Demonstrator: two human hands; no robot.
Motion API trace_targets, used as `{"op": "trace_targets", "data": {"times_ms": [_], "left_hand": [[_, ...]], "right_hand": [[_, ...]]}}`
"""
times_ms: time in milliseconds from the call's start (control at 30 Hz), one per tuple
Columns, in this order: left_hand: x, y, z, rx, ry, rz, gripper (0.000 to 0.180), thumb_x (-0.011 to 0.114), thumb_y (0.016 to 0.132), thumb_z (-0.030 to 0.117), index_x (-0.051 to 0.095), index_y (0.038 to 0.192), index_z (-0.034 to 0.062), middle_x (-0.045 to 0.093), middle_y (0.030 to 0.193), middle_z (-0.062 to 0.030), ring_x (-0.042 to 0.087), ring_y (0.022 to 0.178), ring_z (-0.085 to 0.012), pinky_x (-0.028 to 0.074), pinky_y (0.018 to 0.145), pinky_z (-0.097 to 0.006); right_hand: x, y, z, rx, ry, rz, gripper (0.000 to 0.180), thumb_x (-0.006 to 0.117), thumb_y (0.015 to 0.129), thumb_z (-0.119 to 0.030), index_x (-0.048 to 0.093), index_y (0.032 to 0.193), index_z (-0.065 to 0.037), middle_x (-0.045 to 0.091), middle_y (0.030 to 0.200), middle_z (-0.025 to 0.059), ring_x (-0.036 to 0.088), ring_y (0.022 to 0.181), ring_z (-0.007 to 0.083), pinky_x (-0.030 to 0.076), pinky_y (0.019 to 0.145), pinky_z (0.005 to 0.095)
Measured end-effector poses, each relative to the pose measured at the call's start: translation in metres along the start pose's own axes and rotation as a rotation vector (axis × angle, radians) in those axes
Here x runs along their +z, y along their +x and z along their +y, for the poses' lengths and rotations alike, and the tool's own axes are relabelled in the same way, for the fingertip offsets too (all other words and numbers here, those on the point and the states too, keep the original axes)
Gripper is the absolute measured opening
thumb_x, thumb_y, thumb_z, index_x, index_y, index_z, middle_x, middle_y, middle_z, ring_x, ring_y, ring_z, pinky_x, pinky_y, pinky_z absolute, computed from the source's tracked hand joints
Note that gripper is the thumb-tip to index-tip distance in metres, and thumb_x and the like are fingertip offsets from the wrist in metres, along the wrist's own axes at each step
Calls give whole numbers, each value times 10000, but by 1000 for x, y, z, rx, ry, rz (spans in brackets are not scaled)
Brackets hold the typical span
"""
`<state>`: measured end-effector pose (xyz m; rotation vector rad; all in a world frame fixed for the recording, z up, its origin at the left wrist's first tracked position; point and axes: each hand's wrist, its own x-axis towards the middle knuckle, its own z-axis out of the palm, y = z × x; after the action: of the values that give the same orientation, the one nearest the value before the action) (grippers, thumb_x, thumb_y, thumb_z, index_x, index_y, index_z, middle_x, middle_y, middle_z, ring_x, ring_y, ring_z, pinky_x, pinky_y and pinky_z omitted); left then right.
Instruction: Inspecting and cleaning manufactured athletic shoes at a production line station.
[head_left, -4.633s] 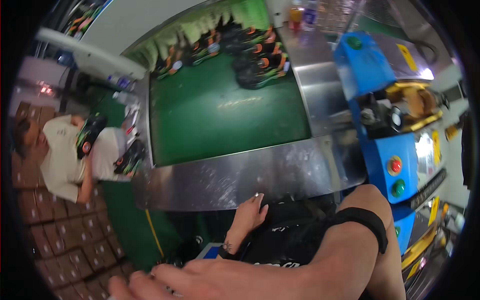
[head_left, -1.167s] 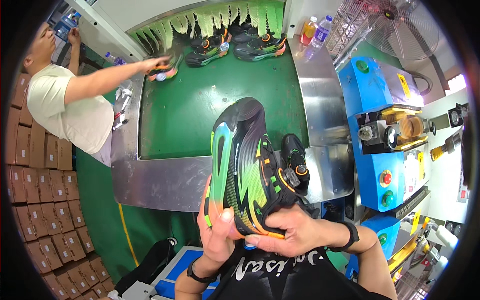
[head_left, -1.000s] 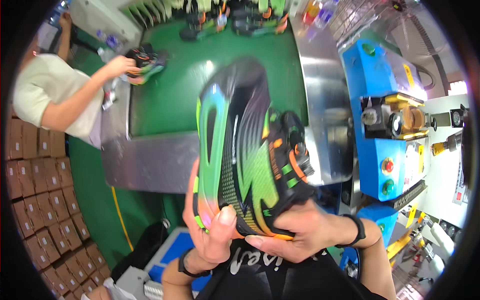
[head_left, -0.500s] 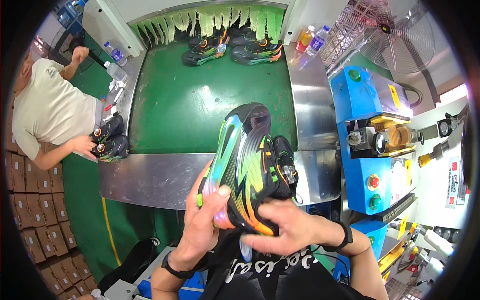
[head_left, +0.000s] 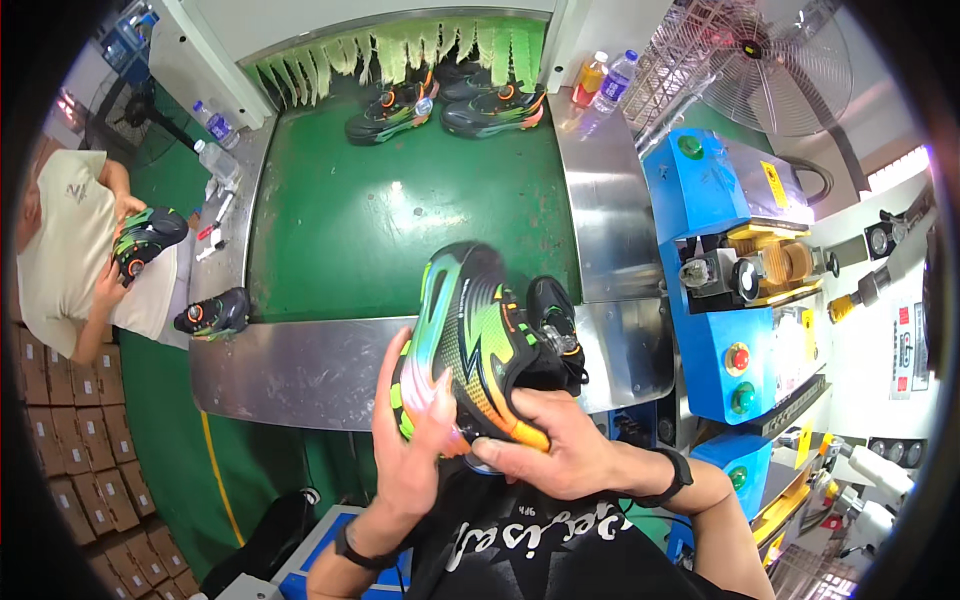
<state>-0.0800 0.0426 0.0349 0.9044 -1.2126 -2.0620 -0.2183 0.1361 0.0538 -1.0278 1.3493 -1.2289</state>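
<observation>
Broadly, green belt (head_left: 400, 230): far of the hands, with other shoes (head_left: 490, 118) by the fringed curtain (head_left: 515, 55); best left clear of any wide swing.
Blue machine (head_left: 712, 350): off to the right; probably worth turning away from, buttons untouched.
Steel ledge (head_left: 290, 375): along the near side of the belt; a handy support, by judgement, for any change of grip.
Held shoe (head_left: 478, 340): raised before the body, toe pointing far, heel near, green-and-orange side facing up; best tilted slowly, heel supported.
Black shoe (head_left: 550, 315): just right of the held shoe; cannot tell touching or apart, so go gently on that side.
Right hand (head_left: 565, 455): clamped on the heel end from the right; cannot tell the exact placing of hidden fingertips.
Left hand (head_left: 408, 450): clamped on the left side near the heel, fingers along the sole edge.
Left thumb (head_left: 440, 398): over the sidewall; press lightly and evenly, likely enough for control without denting.
</observation>
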Motion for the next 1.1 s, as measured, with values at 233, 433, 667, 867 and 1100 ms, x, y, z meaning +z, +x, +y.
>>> {"op": "trace_targets", "data": {"times_ms": [233, 433, 667, 867, 1100], "left_hand": [[8, -3, -21, 393, 437, 189, 679, 420, 922, 354, 323, 1409, -109, 454, 1369, -233, 484, 1261, -282, 336, 1092, -382], [13, -5, -9, 514, 304, 221, 631, 552, 926, 183, 286, 1429, -90, 490, 1372, -239, 532, 1191, -259, 411, 1024, -357], [9, 15, 7, -129, -187, 226, 511, 568, 967, 214, 395, 1386, -21, 590, 1029, -48, 561, 909, -95, 453, 817, -239], [2, 3, 26, -145, -11, -7, 582, 489, 980, 284, 302, 1461, 14, 459, 1414, -125, 453, 1308, -238, 350, 1092, -403], [-22, 6, 9, 578, 612, -135, 710, 616, 882, 332, 343, 1409, -58, 371, 1437, -299, 446, 1288, -364, 375, 1064, -460]], "right_hand": [[-1, 7, 0, -241, -98, 78, 168, 623, 939, -121, 555, 856, 8, 535, 675, 97, 489, 526, 229, 412, 516, 332], [16, 4, -12, -182, -92, 170, 166, 582, 957, -142, 557, 891, 8, 553, 677, 106, 563, 556, 220, 433, 506, 333], [-20, 22, -6, 89, -88, -224, 430, 696, 876, -244, 526, 1160, 30, 609, 1013, 175, 641, 847, 246, 529, 742, 352], [-17, 9, -5, -196, -264, -46, 418, 664, 879, -122, 505, 1232, 33, 611, 1004, 213, 635, 915, 392, 529, 823, 412], [-20, 5, -12, -3, 180, -142, 327, 623, 949, -173, 533, 1198, 19, 636, 814, 94, 656, 679, 135, 545, 538, 288]]}}
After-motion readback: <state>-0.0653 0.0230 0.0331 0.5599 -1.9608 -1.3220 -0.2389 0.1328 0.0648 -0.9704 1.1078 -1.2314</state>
